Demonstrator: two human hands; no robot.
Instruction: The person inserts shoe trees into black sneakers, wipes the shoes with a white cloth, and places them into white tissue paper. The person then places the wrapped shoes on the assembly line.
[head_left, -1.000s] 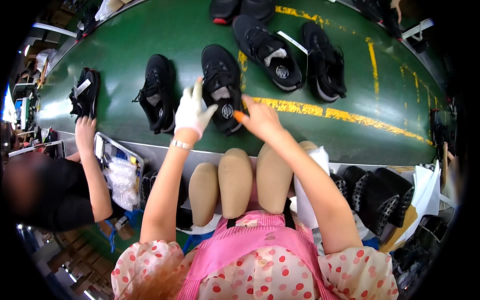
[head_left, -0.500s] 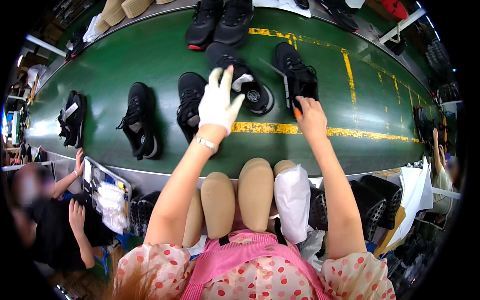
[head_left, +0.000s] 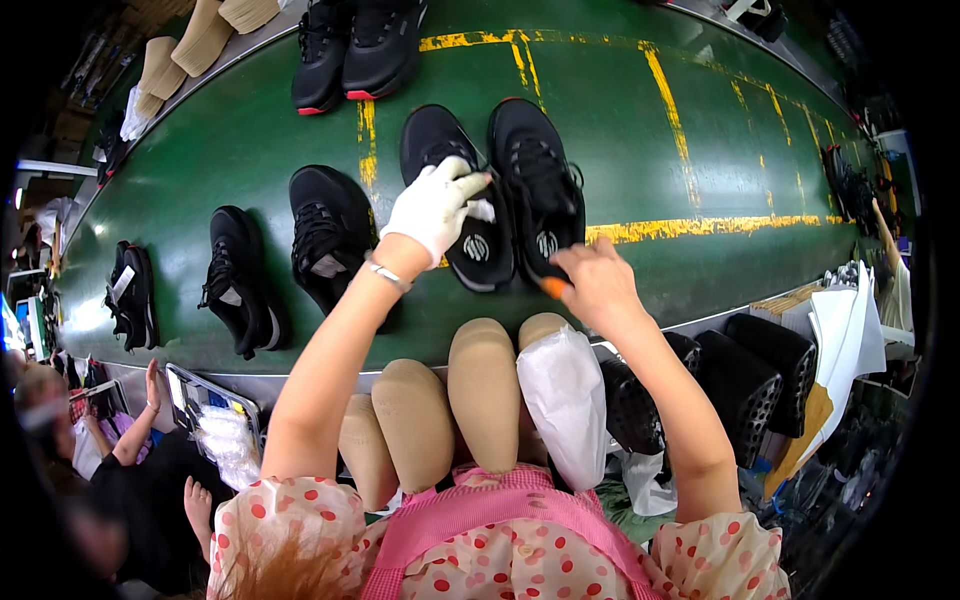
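Note:
A pair of black sneakers lies on the green belt [head_left: 250, 150] in front of me. My left hand [head_left: 435, 205], in a white glove, grips the left sneaker [head_left: 470, 245] over its opening, next to a bit of white stuffing. The bare fingers of my right hand [head_left: 595, 285], one with an orange tip, close on the heel of the right sneaker [head_left: 535, 170]. Several tan shoe lasts [head_left: 480, 385] stand at my lap, one of them in a white bag [head_left: 565, 400].
More black sneakers lie on the belt: one [head_left: 325, 235] just left of my arm, others [head_left: 240, 280] further left, a pair [head_left: 350, 50] at the far side. Black moulded parts [head_left: 745, 380] are stacked at the right. A co-worker [head_left: 110, 450] sits at the lower left.
The pair of sneakers has come nearer and to the left with the belt. My gloved left hand has stayed on the left sneaker. My right hand has moved off the belt onto the right sneaker's heel.

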